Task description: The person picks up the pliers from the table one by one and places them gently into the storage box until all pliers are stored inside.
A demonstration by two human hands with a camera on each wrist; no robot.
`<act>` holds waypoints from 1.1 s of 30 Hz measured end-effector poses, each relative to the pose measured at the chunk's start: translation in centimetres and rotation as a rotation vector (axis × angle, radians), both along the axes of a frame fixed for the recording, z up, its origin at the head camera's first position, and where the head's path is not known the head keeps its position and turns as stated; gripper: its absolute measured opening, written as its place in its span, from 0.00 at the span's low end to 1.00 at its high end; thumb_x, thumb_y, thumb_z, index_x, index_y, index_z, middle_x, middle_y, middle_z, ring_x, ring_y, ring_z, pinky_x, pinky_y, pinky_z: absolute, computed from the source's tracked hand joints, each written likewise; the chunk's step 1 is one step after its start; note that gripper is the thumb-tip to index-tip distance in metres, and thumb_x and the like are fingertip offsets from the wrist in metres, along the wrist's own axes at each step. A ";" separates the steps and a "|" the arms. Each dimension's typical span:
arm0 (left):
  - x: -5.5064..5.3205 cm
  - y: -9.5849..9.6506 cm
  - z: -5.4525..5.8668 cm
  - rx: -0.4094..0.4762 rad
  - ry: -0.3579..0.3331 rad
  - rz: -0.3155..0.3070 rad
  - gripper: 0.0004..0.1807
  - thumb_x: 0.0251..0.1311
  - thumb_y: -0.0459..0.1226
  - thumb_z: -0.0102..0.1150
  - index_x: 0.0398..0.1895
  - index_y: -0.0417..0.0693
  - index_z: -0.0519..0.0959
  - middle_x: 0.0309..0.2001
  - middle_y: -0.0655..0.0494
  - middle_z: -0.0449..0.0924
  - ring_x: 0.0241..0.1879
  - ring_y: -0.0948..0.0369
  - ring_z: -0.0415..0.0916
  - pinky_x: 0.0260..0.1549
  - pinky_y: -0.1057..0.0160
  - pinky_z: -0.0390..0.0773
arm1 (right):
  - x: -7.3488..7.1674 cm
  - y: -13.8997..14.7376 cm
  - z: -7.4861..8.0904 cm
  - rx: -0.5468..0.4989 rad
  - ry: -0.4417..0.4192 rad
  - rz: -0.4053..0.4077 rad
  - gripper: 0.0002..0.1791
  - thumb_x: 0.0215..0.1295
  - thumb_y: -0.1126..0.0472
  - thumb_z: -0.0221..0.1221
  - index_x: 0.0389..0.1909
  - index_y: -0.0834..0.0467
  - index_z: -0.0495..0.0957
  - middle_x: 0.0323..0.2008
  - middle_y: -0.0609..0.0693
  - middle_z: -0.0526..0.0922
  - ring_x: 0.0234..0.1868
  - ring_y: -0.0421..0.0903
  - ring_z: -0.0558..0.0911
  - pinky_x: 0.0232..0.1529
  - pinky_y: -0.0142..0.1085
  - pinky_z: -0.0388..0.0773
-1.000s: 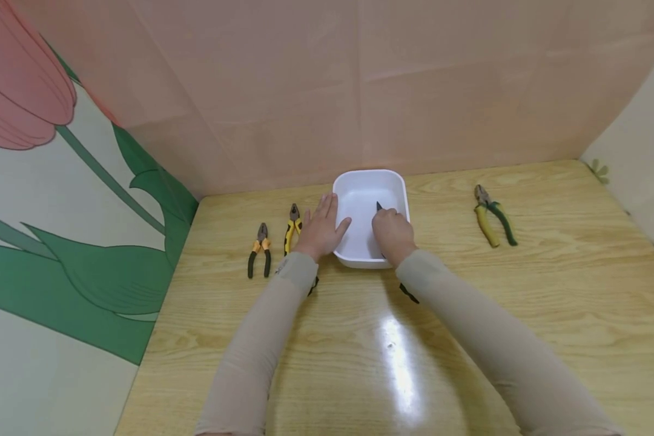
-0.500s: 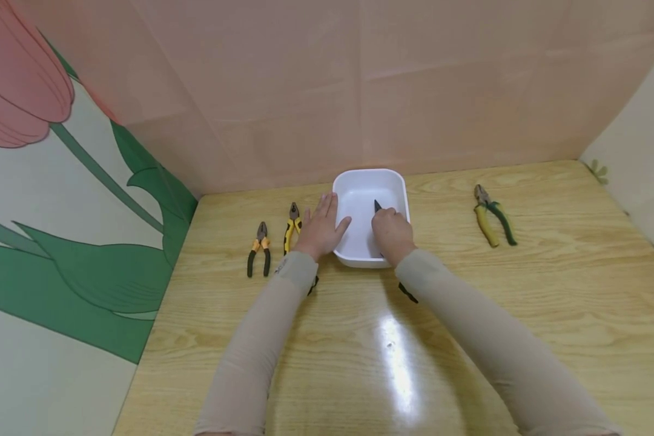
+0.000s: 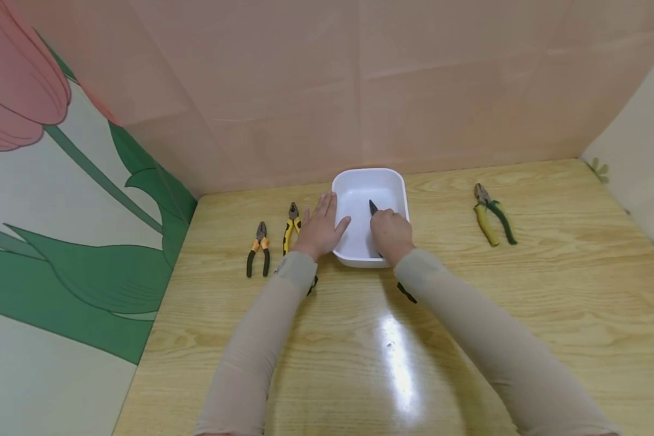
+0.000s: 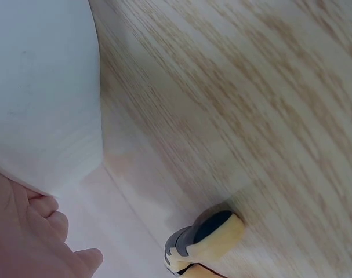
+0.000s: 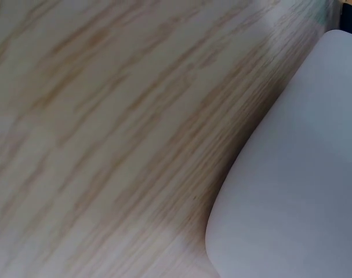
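Observation:
A white plastic tub [image 3: 354, 212] stands at the back middle of the table. My left hand [image 3: 317, 233] rests along its left rim with fingers straight, the thumb over the inside. Curled over the tub's right side, my right hand [image 3: 391, 233] grips dark long-nose pliers [image 3: 373, 208]; only the pointed tip and a bit below the fist show. In the left wrist view, the fingers of my left hand [image 4: 31, 243] lie beside the tub's outer wall [image 4: 45, 87]. The right wrist view shows the tub [image 5: 291, 174] but not the right hand.
Left of the tub lie yellow-black pliers [image 3: 292, 213], partly behind my left hand, and orange-black pliers [image 3: 261, 232]. Yellow-green pliers [image 3: 482, 195] lie to the right. A pink cloth wall [image 3: 278, 91] rises behind the wooden table [image 3: 349, 375].
The pliers' tip in my right hand has swung slightly left and shows a little more above the fist. My left hand stays at the tub's rim.

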State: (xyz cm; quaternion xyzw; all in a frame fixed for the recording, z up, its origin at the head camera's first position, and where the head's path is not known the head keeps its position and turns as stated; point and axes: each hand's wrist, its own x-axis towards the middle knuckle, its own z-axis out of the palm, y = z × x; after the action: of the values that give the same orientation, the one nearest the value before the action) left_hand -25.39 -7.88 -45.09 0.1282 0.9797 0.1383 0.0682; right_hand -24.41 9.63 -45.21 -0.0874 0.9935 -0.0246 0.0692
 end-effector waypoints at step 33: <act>0.1 0.1 0.1 -0.009 -0.022 0.014 0.42 0.78 0.60 0.31 0.83 0.47 0.37 0.83 0.52 0.35 0.81 0.55 0.33 0.78 0.44 0.38 | 0.2 0.2 0.1 -0.073 -0.006 -0.012 0.14 0.73 0.62 0.53 0.45 0.71 0.78 0.38 0.63 0.78 0.40 0.57 0.82 0.40 0.51 0.85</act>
State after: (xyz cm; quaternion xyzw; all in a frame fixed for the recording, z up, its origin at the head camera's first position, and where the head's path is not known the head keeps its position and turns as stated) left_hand -25.28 -7.76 -45.04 0.1193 0.9804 0.1356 0.0783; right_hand -24.19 9.80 -45.10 -0.0839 0.9922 -0.0618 0.0688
